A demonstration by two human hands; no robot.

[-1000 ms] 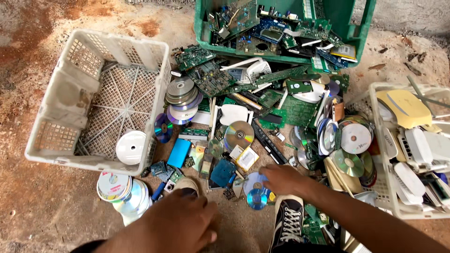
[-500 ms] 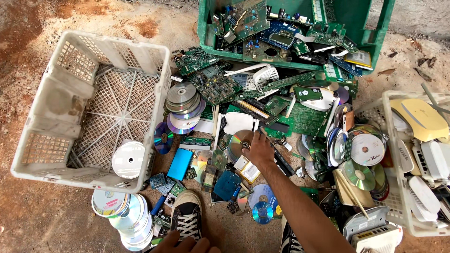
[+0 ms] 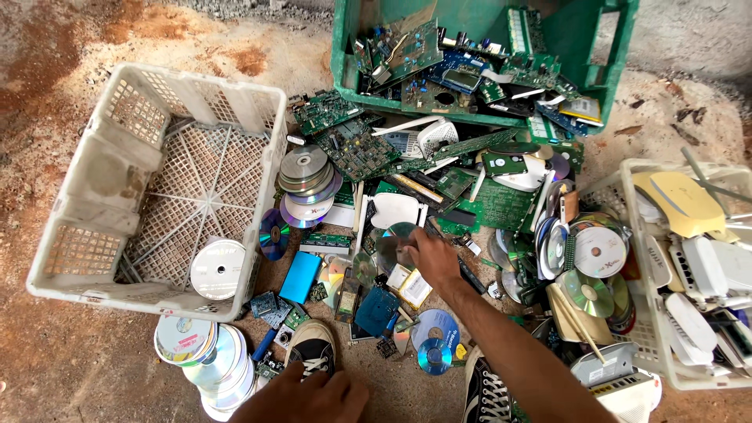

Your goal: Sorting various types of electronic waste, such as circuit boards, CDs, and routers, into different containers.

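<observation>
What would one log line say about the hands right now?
right hand: on disc in pile | left hand: by shoe | white crate: one disc inside

Bare dirt floor point(image 3: 55, 352) at left and lower left: open passage. White crate point(image 3: 168, 184) nearly empty inside; one disc point(image 3: 217, 269) on its grid. Centre blocked by heap of circuit boards point(image 3: 356, 149), disc stack point(image 3: 305, 176). Green crate point(image 3: 478, 63) full. Right basket point(image 3: 689, 266) crammed. Disc pile point(image 3: 207, 356) just beside left hand point(image 3: 309, 395). Right hand point(image 3: 431, 257) amid litter.
</observation>
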